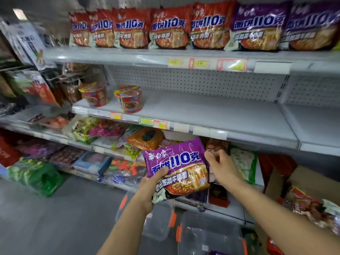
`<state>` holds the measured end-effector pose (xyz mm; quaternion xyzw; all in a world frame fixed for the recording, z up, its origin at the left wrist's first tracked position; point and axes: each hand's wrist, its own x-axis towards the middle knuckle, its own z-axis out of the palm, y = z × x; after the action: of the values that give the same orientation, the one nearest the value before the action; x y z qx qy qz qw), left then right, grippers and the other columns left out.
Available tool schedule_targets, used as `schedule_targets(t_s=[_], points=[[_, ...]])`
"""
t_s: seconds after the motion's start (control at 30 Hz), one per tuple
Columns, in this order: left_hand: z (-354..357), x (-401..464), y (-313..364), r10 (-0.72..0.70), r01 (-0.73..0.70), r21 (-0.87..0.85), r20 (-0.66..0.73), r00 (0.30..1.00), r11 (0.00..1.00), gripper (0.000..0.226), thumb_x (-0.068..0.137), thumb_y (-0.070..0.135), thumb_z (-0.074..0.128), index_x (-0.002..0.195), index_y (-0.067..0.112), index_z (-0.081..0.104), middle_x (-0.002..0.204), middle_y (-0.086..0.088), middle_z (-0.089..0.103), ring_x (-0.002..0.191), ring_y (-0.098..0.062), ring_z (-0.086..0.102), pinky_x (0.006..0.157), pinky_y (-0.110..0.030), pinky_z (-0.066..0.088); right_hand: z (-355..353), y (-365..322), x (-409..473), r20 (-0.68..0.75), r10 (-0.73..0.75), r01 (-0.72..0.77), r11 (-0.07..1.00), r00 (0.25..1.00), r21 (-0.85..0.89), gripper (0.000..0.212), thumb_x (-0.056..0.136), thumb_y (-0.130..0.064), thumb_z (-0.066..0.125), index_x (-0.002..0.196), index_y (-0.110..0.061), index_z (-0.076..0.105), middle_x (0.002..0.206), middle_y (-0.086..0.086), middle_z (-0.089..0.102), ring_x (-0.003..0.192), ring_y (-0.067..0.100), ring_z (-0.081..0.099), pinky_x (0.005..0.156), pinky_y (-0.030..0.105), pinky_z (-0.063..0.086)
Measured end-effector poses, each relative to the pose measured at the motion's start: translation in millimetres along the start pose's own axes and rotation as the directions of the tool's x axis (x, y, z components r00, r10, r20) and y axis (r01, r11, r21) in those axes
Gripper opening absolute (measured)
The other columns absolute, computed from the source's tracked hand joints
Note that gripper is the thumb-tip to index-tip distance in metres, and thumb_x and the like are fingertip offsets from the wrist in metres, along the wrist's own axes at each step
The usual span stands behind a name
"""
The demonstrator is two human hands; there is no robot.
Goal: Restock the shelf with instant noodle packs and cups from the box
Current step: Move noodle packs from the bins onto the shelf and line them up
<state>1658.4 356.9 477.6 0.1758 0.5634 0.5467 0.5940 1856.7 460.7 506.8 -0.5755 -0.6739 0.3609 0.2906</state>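
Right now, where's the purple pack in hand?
Low center of the head view: purple pack held in both hands, left hand and right hand, below the middle shelf.

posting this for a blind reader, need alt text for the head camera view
Two bare hands hold a purple plastic instant noodle pack before grey metal store shelves: the left hand grips its lower left, the right hand its right edge. Two red noodle cups stand on the middle shelf.
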Motion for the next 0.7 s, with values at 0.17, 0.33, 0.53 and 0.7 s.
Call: schedule_targets(t_s=[0.17, 0.33, 0.53, 0.7], points=[[18.5, -11.9, 37.1, 0.095, -0.096, -0.045, -0.011, 0.995, 0.994, 0.063, 0.065, 0.032, 0.081, 0.119, 0.005, 0.062, 0.099, -0.019, 0.075, 0.081, -0.032, 0.074, 0.065, -0.036, 0.060, -15.8, -34.7, -8.6, -0.029, -0.112, 0.111, 0.994, 0.993, -0.017, 0.034, 0.102, -0.040, 0.038, 0.080, -0.020, 0.055, 0.081, 0.001, 0.063, 0.076, 0.017, 0.061, 0.070, 0.038, 0.049], [31.8, -19.2, 62.7, 0.115, -0.112, -0.060, 0.047, 0.992, 0.992, 0.067, 0.065, 0.034, 0.080, 0.121, 0.004, 0.061, 0.104, -0.020, 0.073, 0.089, -0.035, 0.072, 0.088, -0.047, 0.056, -40.8, -60.9, -10.9, -0.151, -0.216, 0.183, 0.962, 0.965, -0.204, 0.032, 0.104, -0.038, 0.031, 0.083, -0.020, 0.047, 0.076, -0.005, 0.058, 0.070, 0.012, 0.057, 0.063, 0.034, 0.048], [49.3, -20.0, 84.3, 0.123, -0.119, -0.037, 0.122, 0.985, 0.992, 0.072, 0.061, 0.035, 0.084, 0.122, 0.002, 0.062, 0.110, -0.023, 0.071, 0.103, -0.040, 0.067, 0.101, -0.054, 0.048, -72.5, -77.6, -18.2, -0.110, -0.134, 0.159, 0.954, 0.985, 0.256, 0.038, 0.104, -0.031, 0.040, 0.090, -0.003, 0.061, 0.078, 0.003, 0.065, 0.061, 0.001, 0.060, 0.051, 0.008, 0.041], [76.2, -19.2, 103.6, 0.133, -0.135, -0.004, 0.199, 0.971, 0.991, 0.068, 0.062, 0.031, 0.082, 0.119, 0.000, 0.061, 0.106, -0.023, 0.072, 0.093, -0.037, 0.071, 0.093, -0.050, 0.054, -108.0, -88.3, -14.7, 0.077, -0.100, 0.058, 0.903, 0.992, 0.426, 0.026, 0.096, -0.043, 0.050, 0.092, -0.024, 0.068, 0.082, -0.008, 0.076, 0.071, -0.001, 0.070, 0.056, 0.008, 0.047]])
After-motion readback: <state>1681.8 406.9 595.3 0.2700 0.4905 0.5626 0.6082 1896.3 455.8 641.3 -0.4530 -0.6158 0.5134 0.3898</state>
